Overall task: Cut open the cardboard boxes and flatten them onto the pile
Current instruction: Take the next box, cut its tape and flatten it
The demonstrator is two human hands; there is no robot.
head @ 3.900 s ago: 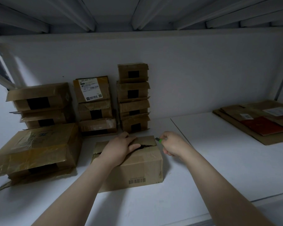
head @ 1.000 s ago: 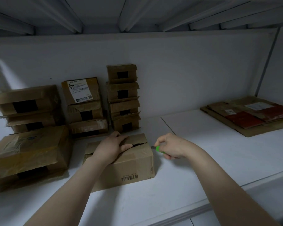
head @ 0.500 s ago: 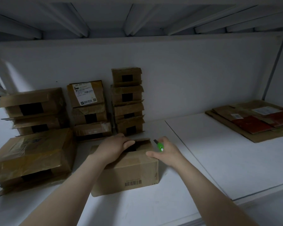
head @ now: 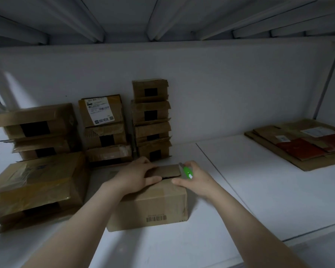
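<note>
On white shelf (head: pixel 240 190), left hand (head: pixel 135 176) rests flat atop box (head: pixel 153 202); right hand (head: pixel 197 180) grips green cutter (head: pixel 187 172).

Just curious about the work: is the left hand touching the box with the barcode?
Touching. The head view shows the left hand lying on top of the box.
</note>
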